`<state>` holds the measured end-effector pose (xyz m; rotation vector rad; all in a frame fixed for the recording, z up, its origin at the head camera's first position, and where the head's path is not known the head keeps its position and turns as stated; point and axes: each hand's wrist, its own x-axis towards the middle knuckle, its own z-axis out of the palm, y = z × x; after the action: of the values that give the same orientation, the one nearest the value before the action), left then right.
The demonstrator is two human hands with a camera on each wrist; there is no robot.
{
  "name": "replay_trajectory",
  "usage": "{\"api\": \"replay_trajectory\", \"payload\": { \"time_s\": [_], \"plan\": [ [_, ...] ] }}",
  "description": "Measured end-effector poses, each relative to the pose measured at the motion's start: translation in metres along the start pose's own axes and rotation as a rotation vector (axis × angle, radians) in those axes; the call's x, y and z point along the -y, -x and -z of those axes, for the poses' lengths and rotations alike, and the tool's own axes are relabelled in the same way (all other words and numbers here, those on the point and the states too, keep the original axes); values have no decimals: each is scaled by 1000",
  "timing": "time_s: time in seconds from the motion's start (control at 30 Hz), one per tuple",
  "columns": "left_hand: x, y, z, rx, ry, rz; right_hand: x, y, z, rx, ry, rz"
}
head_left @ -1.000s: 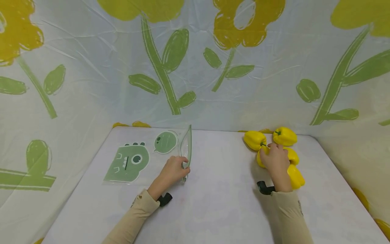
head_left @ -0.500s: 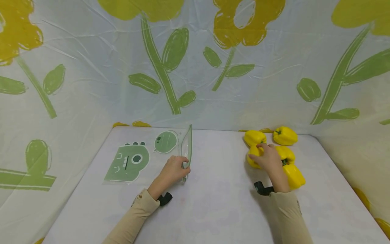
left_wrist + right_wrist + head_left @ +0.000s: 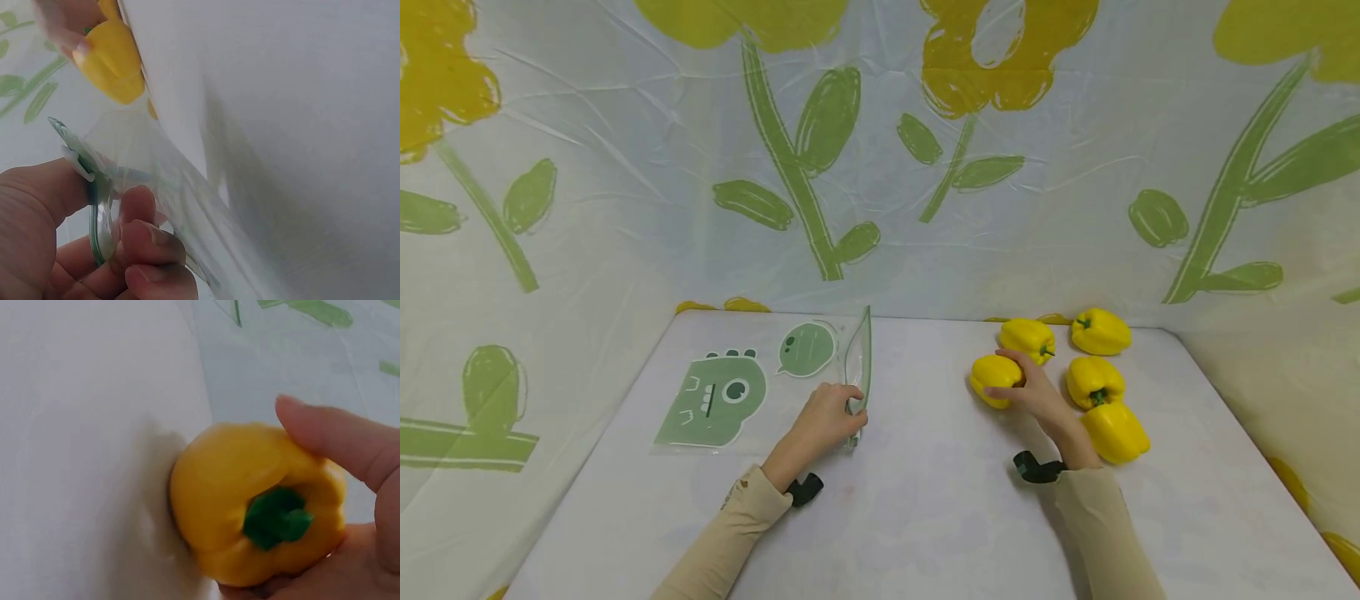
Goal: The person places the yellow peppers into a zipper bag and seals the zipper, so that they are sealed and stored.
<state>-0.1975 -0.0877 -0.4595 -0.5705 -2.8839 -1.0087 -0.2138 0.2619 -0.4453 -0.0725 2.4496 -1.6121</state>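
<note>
My left hand [image 3: 824, 421] pinches the green-edged opening of a clear bag [image 3: 790, 408] printed with a green dinosaur; up close, the left wrist view shows the bag's green rim [image 3: 95, 225] between thumb and curled fingers of the hand [image 3: 119, 244]. A yellow bell pepper [image 3: 995, 380] is gripped in my right hand [image 3: 1047, 404], to the right of the bag. In the right wrist view, thumb and fingers of that hand [image 3: 350, 487] hold the pepper [image 3: 219, 487] around its sides, its green stem facing the camera.
Several other yellow peppers lie at the right: one [image 3: 1028, 337] just behind the held one, another [image 3: 1101, 332] at the back, and two touching [image 3: 1094, 380] nearer the right forearm. A flower-printed cloth [image 3: 1000, 250] rises behind the white table [image 3: 925, 517].
My right hand has moved left, carrying one pepper away from the group towards the bag. The left hand and the bag have stayed in place.
</note>
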Motion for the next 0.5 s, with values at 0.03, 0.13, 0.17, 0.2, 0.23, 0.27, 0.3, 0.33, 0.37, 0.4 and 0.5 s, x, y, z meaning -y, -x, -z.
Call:
{"api": "replay_trajectory", "payload": {
  "time_s": [0.03, 0.13, 0.17, 0.2, 0.23, 0.27, 0.3, 0.33, 0.37, 0.4, 0.5],
  "plan": [
    [0, 0, 0, 1, -2, 0, -2, 0, 0, 14, -21, -2],
    [-1, 0, 0, 4, -1, 3, -9, -1, 1, 41, -57, -17],
    [-1, 0, 0, 4, -1, 3, -10, -1, 1, 44, -67, -22],
    [-1, 0, 0, 4, 1, 2, -12, -2, 1, 44, -71, -25],
    [-1, 0, 0, 4, 1, 3, -14, -2, 1, 42, -77, -30],
    [-1, 0, 0, 3, 2, 3, -16, -2, 1, 40, -79, -32],
    [-1, 0, 0, 3, 2, 3, -17, -3, 1, 35, -86, -38],
    [-1, 0, 0, 4, 4, 3, -18, -3, 1, 33, -88, -40],
    [-1, 0, 1, 5, 6, 4, -20, -3, 1, 29, -87, -41],
    [-1, 0, 1, 6, 9, 6, -21, -3, 2, 26, -86, -41],
    [-1, 1, 1, 9, 10, 14, -23, -4, 2, 16, -85, -37]
  ]
}}
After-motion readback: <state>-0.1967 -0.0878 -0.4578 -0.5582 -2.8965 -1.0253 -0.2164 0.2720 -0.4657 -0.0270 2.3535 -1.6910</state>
